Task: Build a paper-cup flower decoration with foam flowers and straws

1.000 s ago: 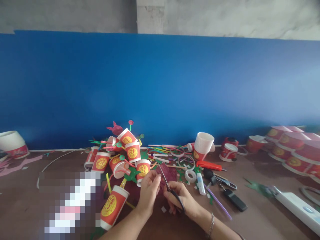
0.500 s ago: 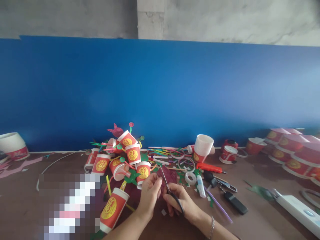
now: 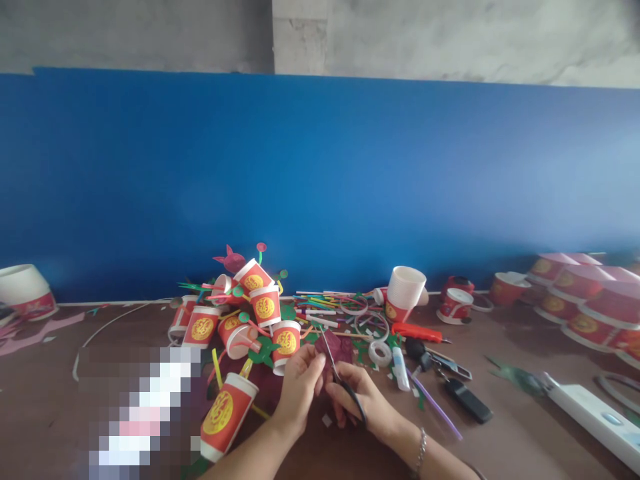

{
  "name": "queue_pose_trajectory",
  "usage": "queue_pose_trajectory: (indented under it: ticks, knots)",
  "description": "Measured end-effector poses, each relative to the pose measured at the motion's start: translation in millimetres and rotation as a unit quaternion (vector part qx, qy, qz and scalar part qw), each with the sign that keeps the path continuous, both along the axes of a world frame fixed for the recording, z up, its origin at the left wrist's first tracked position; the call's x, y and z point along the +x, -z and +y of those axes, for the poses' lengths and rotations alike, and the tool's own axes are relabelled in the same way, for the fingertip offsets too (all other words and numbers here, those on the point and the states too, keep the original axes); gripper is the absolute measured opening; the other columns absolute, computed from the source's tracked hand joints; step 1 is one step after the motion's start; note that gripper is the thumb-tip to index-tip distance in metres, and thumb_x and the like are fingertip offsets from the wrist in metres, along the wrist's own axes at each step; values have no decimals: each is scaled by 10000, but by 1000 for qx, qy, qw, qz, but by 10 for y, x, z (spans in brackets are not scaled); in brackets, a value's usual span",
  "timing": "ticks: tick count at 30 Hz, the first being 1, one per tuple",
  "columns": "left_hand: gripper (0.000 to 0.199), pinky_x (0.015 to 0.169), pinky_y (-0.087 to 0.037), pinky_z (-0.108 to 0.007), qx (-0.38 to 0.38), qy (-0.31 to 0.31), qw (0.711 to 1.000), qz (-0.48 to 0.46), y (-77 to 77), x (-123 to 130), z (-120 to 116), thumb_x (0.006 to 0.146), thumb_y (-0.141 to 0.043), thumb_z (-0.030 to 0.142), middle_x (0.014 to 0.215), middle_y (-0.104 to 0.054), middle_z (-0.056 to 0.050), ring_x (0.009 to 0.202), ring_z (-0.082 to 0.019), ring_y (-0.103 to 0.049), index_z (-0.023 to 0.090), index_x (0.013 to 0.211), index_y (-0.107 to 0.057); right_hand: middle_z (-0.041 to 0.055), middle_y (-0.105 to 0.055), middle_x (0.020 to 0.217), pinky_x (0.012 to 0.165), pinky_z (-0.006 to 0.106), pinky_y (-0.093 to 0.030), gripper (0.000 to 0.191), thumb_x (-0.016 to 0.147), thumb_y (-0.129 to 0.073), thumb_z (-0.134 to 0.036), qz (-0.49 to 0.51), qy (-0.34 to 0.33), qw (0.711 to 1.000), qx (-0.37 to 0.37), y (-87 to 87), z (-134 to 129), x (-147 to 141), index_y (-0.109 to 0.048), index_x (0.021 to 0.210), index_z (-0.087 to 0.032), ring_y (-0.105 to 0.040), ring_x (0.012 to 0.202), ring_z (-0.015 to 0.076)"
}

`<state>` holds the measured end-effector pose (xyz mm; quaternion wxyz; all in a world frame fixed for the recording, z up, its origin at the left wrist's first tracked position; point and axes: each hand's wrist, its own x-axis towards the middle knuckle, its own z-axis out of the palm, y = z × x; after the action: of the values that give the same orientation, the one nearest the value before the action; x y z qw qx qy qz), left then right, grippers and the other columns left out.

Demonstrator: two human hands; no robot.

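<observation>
My right hand (image 3: 359,393) is closed around the black handles of a pair of scissors (image 3: 329,351), their blades pointing up and away. Beside it my left hand (image 3: 303,380) pinches a piece of dark maroon paper (image 3: 341,347), which lies against the blades. Part of the paper is hidden behind my fingers. Just left of my hands stand red paper cups with yellow emblems, among them an upright cup (image 3: 287,347) and a nearer, tilted cup (image 3: 227,417). Green paper cutouts (image 3: 263,352) and straws are fixed among the cups.
Right of my hands lie a tape roll (image 3: 380,353), a glue stick (image 3: 401,369), a purple straw (image 3: 435,403), an orange-red tool (image 3: 420,332) and a black key fob (image 3: 467,400). Stacked white cups (image 3: 406,293) stand behind. A white device (image 3: 595,417) lies far right; a blue panel (image 3: 320,180) closes the back.
The view has shifted very slightly. Both hands, the scissors and the maroon paper keep nearly the same position, with only small finger movement.
</observation>
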<state>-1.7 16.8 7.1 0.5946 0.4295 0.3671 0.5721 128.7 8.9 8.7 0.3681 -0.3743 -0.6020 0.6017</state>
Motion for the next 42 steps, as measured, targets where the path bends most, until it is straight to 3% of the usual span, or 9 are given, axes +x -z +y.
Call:
queue_pose_trajectory:
  ticks: [13, 23, 32, 42]
  knots:
    - [315, 414, -165, -184, -2, 1, 1000, 6, -53, -3, -27, 723, -637, 426, 487, -453, 76, 387, -30, -261, 169, 660, -466, -66, -500, 400, 332, 153, -292, 381, 700, -679, -501, 0, 11, 1000, 0, -12, 14, 6, -531, 708, -150, -429, 323, 60]
    - [315, 400, -149, -183, 15, -35, 999, 29, 28, -1, -6, 776, -588, 447, 442, -373, 104, 365, -34, -262, 185, 690, -435, -64, -510, 404, 336, 153, -308, 398, 689, -679, -518, -3, 3, 1000, 0, 3, 14, 2, -518, 712, -155, -417, 318, 56]
    - [321, 407, -163, -185, 15, -16, 999, 33, 29, -22, 2, 768, -585, 462, 378, -338, 115, 349, -41, -250, 192, 684, -433, -64, -498, 404, 347, 158, -311, 404, 700, -674, -525, -2, 2, 1000, 3, 10, 23, 29, -522, 691, -151, -417, 323, 57]
    - [320, 406, -175, -179, -4, 6, 1000, -15, 29, -36, 11, 740, -610, 454, 353, -411, 99, 332, -47, -310, 200, 702, -419, -67, -490, 387, 312, 147, -276, 387, 686, -701, -494, -1, 1, 1000, -23, 18, 40, 44, -531, 685, -147, -394, 299, 51]
